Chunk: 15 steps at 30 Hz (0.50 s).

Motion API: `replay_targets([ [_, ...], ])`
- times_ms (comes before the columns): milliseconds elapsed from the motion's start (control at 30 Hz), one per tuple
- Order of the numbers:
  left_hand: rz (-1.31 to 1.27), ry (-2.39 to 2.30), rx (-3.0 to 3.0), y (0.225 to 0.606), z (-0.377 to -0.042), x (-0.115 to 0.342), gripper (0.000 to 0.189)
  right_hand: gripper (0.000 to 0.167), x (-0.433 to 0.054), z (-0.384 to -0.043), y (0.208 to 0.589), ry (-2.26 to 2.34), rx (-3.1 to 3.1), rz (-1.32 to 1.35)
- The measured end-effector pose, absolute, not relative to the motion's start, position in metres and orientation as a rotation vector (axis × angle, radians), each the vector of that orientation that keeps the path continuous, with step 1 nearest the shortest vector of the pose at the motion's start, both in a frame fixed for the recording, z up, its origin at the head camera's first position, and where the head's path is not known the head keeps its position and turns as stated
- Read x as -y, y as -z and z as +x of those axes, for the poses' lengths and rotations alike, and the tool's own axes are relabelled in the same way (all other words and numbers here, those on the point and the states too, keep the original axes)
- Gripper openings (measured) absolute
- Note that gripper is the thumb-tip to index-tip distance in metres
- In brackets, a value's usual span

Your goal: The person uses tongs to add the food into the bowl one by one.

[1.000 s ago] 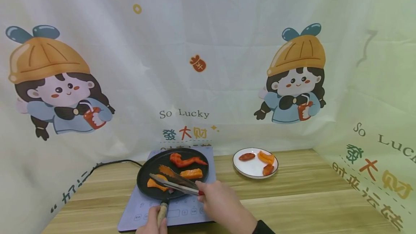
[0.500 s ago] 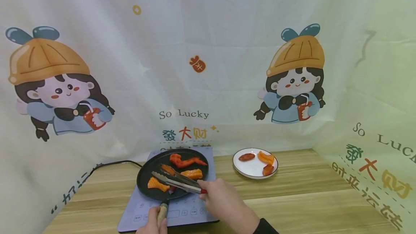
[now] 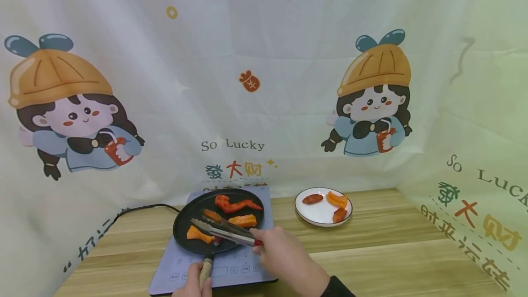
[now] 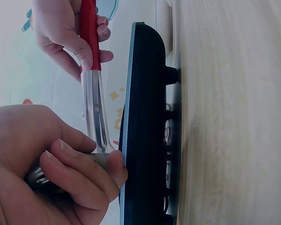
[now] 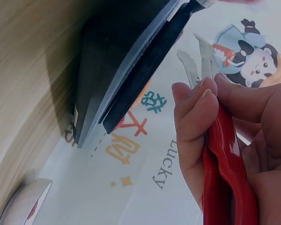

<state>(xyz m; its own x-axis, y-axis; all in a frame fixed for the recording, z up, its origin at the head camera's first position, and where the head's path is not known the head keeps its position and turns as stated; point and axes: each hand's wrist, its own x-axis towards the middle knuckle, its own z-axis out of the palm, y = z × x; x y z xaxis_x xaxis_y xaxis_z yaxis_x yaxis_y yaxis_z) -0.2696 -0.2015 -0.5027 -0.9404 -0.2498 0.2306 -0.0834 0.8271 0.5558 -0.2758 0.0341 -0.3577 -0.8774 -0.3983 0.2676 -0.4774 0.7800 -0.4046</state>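
My left hand [image 3: 193, 281] grips the wooden handle [image 3: 205, 271] of a black frying pan [image 3: 187, 214]. The right hand [image 3: 282, 253] holds metal tongs [image 3: 231, 235] by their red grips [image 4: 89, 35], pointing leftward over the pan. Their arms stand apart with nothing pinched between the tips. In the pan lie a red chicken wing [image 3: 235, 204], an orange block-shaped food piece [image 3: 243, 221] and a ridged yellow-orange piece [image 3: 200, 234]. A small purplish piece [image 3: 217, 240] is partly hidden by the tongs. In the left wrist view, fingers wrap the handle beside the cooker's edge.
Under the pan sits a flat induction cooker [image 3: 169, 272], its black cord [image 3: 148, 205] running left. A white plate [image 3: 317, 217] with several food pieces stands to the right on the wooden table [image 3: 383, 237]. A printed curtain [image 3: 288, 118] hangs behind.
The right hand and tongs have shifted slightly right, uncovering more of the yellow-orange piece; in the last half second they hardly move. The left hand stays on the pan handle.
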Motion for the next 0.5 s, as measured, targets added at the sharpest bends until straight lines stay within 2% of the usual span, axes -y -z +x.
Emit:
replay_targets([
  [500,0.249,0.806,2.758,0.504,-0.272,0.202,0.045,0.038,-0.059,-0.282,0.341,-0.828,2.724,0.644],
])
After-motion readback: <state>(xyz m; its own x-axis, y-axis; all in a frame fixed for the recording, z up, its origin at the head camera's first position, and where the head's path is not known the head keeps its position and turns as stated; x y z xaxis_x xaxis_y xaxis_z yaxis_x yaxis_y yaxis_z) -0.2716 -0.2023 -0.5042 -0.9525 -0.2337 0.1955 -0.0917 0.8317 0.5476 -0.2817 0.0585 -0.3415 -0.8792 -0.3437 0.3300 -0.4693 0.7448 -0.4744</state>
